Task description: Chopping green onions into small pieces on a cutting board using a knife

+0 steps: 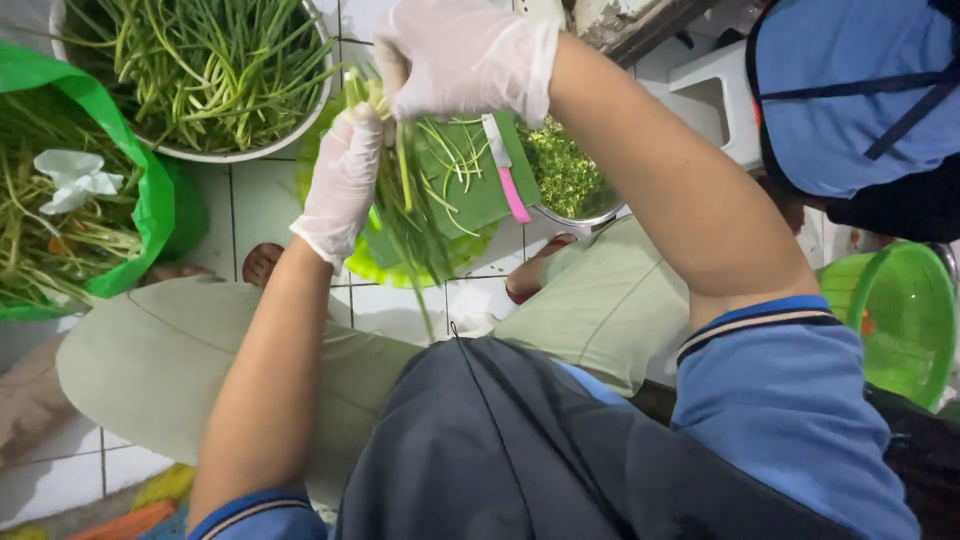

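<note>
Nearest the camera are the person's dark apron (520, 450) and light green trousers (150, 360), knees spread over a white tiled floor (260, 200). Above the knees, both gloved hands hold one bunch of green stalks (415, 215). The left hand (342, 180) is closed around the bunch at its left side; the right hand (465, 55) pinches the tops of the stalks just above it. The bunch hangs over a green cutting board (470, 185), which lies on a lime-green tray (400, 268). A pink-handled knife (508, 175) rests on the board, right of the bunch. Just right of the board is a metal bowl of chopped greens (570, 175). Beyond the board to the left, a white basin (205, 70) holds more stalks, and a green bag (90, 190) sits further left.
</note>
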